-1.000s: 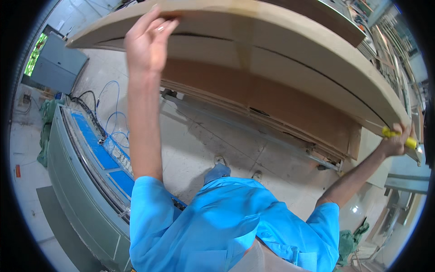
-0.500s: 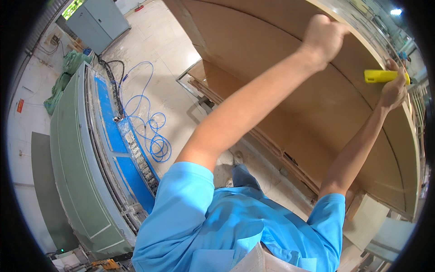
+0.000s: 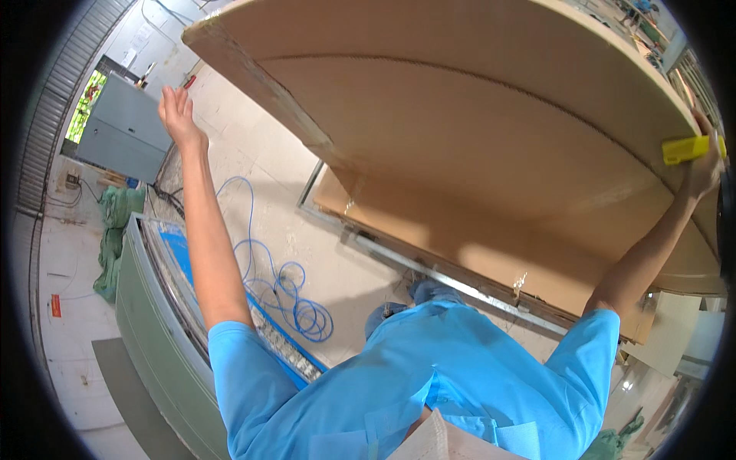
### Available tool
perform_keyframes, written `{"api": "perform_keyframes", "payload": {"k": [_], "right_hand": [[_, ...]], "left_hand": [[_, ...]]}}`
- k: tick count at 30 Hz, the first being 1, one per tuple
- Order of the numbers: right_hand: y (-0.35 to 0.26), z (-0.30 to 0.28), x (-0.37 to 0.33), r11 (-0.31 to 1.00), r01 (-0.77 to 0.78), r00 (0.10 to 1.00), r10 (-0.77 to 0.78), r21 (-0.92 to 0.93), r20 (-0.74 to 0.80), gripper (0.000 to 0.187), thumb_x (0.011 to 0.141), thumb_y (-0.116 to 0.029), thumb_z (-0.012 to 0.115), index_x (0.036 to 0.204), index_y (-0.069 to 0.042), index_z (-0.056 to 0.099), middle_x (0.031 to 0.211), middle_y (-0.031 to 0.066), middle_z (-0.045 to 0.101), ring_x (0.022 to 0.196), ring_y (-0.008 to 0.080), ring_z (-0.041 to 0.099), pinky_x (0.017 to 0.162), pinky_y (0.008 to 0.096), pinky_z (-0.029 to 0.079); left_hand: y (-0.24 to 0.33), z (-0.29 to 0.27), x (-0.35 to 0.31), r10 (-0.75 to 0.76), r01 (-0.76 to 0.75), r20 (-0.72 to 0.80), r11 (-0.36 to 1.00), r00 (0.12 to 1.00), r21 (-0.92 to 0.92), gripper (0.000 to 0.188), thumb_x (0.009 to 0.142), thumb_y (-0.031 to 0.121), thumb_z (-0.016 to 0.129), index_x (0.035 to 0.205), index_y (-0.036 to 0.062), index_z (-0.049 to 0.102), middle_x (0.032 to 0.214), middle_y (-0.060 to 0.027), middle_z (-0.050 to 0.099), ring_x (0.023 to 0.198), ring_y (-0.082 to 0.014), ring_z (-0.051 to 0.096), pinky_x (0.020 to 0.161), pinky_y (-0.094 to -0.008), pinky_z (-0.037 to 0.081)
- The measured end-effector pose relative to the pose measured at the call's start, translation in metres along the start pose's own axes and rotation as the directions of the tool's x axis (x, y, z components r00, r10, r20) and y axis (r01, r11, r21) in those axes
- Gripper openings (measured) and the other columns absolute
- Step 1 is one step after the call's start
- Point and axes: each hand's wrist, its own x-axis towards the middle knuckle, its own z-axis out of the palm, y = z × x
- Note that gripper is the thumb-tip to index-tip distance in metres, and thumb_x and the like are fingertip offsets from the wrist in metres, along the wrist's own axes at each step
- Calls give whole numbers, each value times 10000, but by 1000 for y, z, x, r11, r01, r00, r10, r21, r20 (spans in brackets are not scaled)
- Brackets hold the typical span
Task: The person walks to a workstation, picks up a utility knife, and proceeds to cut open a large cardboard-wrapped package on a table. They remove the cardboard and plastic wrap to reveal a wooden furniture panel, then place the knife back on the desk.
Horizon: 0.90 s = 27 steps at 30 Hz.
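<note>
My left hand is spread open in the air, clear of the big brown board tilted overhead, while at the board's far right edge my right hand grips a yellow tool pressed against it.

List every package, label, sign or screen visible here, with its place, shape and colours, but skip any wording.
Red label: small upright rectangle on the white floor at far left.
Corrugated cardboard sheet: very large, brown, raised overhead; right hand steadies its right edge beside a yellow block, left hand open near its left corner.
Cardboard stack: flat brown sheets lying beneath it.
No screens visible.
</note>
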Motion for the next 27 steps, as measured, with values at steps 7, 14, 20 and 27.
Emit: {"api": "perform_keyframes", "payload": {"k": [7, 14, 20, 27], "right_hand": [[7, -13, -7, 995, -47, 999, 47, 92, 7, 523, 976, -305, 339, 1144, 104, 617, 1122, 180, 645, 1092, 246, 581, 996, 341, 394], [-18, -24, -19, 996, -93, 990, 95, 15, -105, 478, 1012, -302, 381, 1195, 80, 600, 1156, 168, 639, 1137, 232, 570, 1005, 320, 415], [-72, 71, -39, 977, -93, 976, 51, -194, -213, 423, 1018, -269, 446, 1254, 59, 571, 1201, 155, 623, 1165, 208, 562, 1002, 301, 438], [-68, 73, -43, 861, 179, 973, -228, -476, -45, 372, 1000, -163, 508, 1317, 31, 533, 1250, 138, 601, 1120, 195, 597, 942, 279, 505]], "left_hand": [[-91, 11, 74, -187, 249, 387, 962, 903, -116, 808, 941, 633, 423, 1457, 22, 302, 1467, -138, 396, 1371, -274, 340, 1119, -423, 259], [-138, 42, 88, -150, 305, 408, 886, 901, -348, 829, 883, 661, 504, 1450, 78, 349, 1438, -68, 442, 1317, -245, 399, 1107, -404, 288], [-137, 47, 80, -116, 270, 383, 886, 916, -377, 818, 875, 652, 536, 1408, 45, 408, 1389, -97, 487, 1295, -253, 416, 1098, -404, 298], [-113, 42, 59, -110, 291, 415, 867, 903, -405, 714, 946, 538, 509, 1404, 4, 395, 1370, -113, 493, 1261, -256, 447, 1072, -386, 334]]}}
